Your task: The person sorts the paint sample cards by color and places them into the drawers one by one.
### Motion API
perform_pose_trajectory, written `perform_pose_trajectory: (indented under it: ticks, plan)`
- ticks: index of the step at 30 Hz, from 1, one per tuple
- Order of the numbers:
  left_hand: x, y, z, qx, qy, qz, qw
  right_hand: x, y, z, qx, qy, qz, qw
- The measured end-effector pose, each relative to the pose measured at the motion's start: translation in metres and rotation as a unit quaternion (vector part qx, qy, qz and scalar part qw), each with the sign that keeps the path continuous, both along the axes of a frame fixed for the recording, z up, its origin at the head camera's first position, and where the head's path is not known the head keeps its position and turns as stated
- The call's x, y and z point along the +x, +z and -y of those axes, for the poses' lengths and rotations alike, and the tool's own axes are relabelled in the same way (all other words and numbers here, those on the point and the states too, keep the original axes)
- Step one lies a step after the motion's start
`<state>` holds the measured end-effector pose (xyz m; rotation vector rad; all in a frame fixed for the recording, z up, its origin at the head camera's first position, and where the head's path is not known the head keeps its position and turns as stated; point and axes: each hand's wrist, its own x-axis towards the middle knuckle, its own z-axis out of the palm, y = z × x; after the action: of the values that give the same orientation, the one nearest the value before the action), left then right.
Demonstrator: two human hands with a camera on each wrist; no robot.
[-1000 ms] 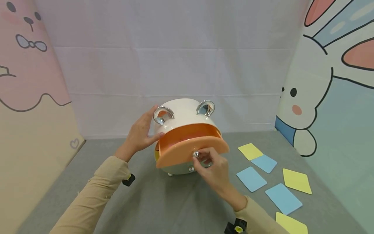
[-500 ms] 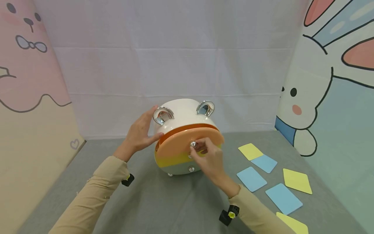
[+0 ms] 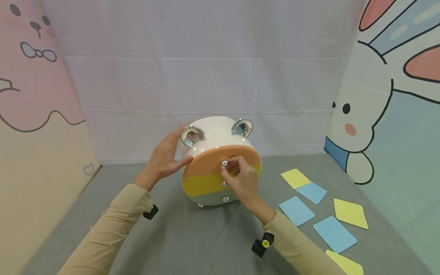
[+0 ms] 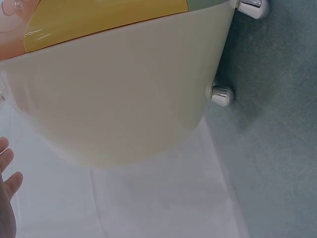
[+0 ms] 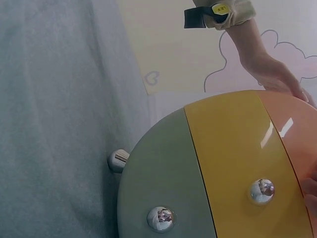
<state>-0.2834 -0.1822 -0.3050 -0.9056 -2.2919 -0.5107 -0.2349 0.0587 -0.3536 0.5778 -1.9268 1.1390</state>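
Observation:
A rounded white drawer box [image 3: 215, 131] with chrome ears stands on silver feet. Its front has an orange top drawer [image 3: 203, 164], a yellow middle drawer [image 3: 203, 186] and a green bottom drawer [image 3: 207, 200], each with a round silver knob. My right hand [image 3: 243, 179] pinches the top drawer's knob [image 3: 225, 163] between thumb and fingers. All three drawer fronts sit flush with the body. My left hand [image 3: 165, 156] rests with extended fingers on the box's left side, its thumb at the orange front's edge. In the right wrist view, fingertips [image 5: 311, 191] show at the right edge.
Several blue and yellow cards lie right of the box, among them a yellow card [image 3: 295, 178] and a blue card [image 3: 335, 233]. A grey cloth [image 3: 192, 244] covers the table. White fabric [image 3: 206, 76] hangs behind, and printed panels flank both sides.
The orange top drawer has slid from well open to fully closed, pushed inward by my right hand on its knob. My left hand has stayed on the box's side.

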Motion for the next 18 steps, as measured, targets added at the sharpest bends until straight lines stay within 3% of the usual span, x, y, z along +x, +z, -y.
perform_pose_trajectory:
  ticks: [9,14,18]
  plan:
    - [-0.001,-0.001,-0.001,0.007,0.000,-0.004,1.0000,-0.001,0.000,-0.001,-0.005,0.004,0.002,1.000]
    - [-0.001,-0.001,-0.001,0.008,-0.001,-0.004,1.0000,0.005,-0.003,-0.004,-0.015,0.029,0.035,0.999]
    - [0.000,-0.001,-0.001,0.009,-0.003,-0.005,0.9999,0.010,-0.016,-0.010,-0.010,0.029,0.064,0.997]
